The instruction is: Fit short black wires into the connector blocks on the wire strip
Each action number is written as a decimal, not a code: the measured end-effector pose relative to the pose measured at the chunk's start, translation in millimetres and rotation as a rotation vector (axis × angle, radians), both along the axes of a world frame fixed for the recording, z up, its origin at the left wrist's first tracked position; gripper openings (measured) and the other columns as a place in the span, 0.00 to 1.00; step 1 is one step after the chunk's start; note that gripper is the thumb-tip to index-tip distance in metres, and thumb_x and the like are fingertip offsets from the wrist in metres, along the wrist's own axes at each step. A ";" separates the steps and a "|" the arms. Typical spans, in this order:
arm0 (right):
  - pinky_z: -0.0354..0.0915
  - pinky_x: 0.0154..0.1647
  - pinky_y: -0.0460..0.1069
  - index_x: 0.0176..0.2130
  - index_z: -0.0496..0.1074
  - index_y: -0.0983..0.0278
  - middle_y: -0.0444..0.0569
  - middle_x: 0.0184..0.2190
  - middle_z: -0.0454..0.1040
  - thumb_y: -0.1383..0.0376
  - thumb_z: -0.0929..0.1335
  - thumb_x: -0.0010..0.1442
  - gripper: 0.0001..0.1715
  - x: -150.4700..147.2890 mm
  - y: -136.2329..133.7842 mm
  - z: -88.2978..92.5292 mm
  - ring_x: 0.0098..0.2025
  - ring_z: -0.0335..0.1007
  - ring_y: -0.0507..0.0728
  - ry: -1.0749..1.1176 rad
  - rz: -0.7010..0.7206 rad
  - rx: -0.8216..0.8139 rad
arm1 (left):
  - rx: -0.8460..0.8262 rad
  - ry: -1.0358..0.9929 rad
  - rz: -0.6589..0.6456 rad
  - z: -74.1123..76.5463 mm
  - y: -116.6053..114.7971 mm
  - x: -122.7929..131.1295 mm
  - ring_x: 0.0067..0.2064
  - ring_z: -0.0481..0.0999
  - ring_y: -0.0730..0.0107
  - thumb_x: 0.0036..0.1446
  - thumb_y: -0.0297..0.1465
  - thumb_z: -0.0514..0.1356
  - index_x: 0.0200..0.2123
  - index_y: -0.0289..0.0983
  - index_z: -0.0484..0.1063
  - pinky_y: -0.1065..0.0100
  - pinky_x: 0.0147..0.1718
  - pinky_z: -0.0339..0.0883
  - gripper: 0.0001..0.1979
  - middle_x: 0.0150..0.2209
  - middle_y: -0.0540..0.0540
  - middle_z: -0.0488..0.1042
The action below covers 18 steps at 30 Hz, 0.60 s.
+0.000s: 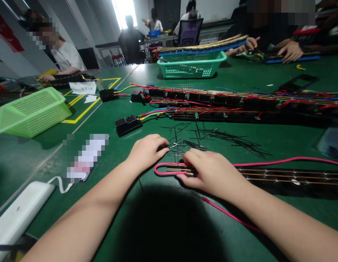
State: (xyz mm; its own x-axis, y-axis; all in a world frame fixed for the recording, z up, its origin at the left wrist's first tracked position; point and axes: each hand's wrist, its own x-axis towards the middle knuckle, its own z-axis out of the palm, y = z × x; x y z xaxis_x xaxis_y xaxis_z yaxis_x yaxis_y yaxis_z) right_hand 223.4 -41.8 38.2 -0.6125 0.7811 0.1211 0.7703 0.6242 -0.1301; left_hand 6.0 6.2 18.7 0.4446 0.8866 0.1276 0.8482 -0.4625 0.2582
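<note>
My left hand (148,149) reaches in from the left, its fingers curled and thumb close to the forefinger. Its tips are at loose thin black strips (187,143) that look like cable ties; whether one is pinched is hard to make out. With my right hand (209,169) I grip the left end of a long black strip with brass rods (291,178), fingers over its far side and thumb at the near side. A red wire (164,169) loops round that end and runs along the strip's far edge. More black ties (239,141) lie beyond, to the right.
Long wired black strips (223,112) lie across the table, ending in a black connector box (128,125). Beyond are a teal basket (187,69) and a light green basket (32,112). A phone (88,156) and white power bank (24,214) lie left. Co-workers sit around.
</note>
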 end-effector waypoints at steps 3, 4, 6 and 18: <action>0.52 0.28 0.48 0.33 0.67 0.62 0.46 0.30 0.73 0.55 0.70 0.56 0.13 0.3 0.6 0.0 0.28 0.68 0.55 -0.002 0.004 0.005 | -0.001 0.041 -0.002 -0.5 0.3 0.6 0.46 0.75 0.63 0.62 0.39 0.56 0.41 0.42 0.76 0.66 0.41 0.66 0.12 0.41 0.47 0.77; 0.52 0.28 0.48 0.33 0.67 0.62 0.46 0.30 0.73 0.55 0.70 0.56 0.14 0.3 0.7 0.0 0.28 0.68 0.55 -0.004 0.003 0.005 | -0.001 0.052 0.001 -0.3 0.2 0.8 0.45 0.75 0.63 0.62 0.38 0.56 0.40 0.42 0.77 0.66 0.40 0.66 0.11 0.41 0.47 0.77; 0.52 0.28 0.48 0.33 0.67 0.62 0.46 0.30 0.73 0.55 0.70 0.56 0.14 0.1 0.8 -0.1 0.29 0.68 0.55 -0.008 -0.002 0.003 | -0.001 0.068 0.011 0.5 -0.2 1.3 0.44 0.75 0.63 0.62 0.38 0.56 0.39 0.43 0.77 0.66 0.38 0.65 0.11 0.39 0.47 0.78; 0.51 0.27 0.48 0.34 0.68 0.62 0.46 0.31 0.73 0.54 0.70 0.56 0.14 -1.0 1.7 0.3 0.28 0.67 0.55 -0.024 -0.004 -0.011 | 0.051 0.141 0.054 4.6 -1.9 2.7 0.42 0.75 0.62 0.61 0.35 0.54 0.37 0.41 0.77 0.67 0.33 0.62 0.11 0.38 0.47 0.78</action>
